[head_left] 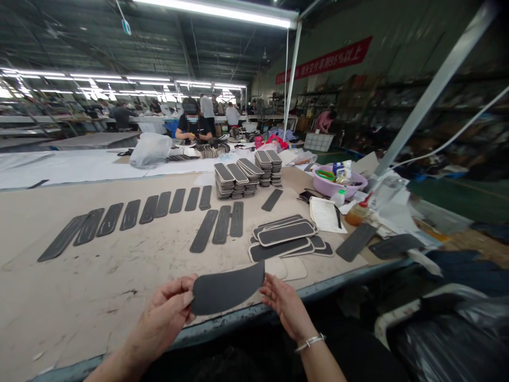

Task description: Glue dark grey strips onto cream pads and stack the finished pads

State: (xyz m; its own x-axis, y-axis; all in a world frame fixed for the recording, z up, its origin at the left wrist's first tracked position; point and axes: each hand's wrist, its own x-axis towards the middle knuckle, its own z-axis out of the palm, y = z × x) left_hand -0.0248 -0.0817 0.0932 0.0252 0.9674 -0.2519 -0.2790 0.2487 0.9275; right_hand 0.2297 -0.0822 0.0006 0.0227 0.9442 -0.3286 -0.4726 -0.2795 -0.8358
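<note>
The grey pad [228,290], near half past six, hides its underside. The view's bottom edge cuts off the left arm [125,358] at half past seven and the right arm [316,358] at five o'clock. Its right edge cuts the black bag [441,342] at four. Things on the shelves [475,79] at two are too blurry to tell. Writing in the notebook [324,212], past three, is too small to read.

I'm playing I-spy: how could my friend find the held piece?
Find the brown table. At its near side, between the left hand and right hand, is a dark panel. Unlike the other panels lying beyond, it's held up and slightly curved.
</note>
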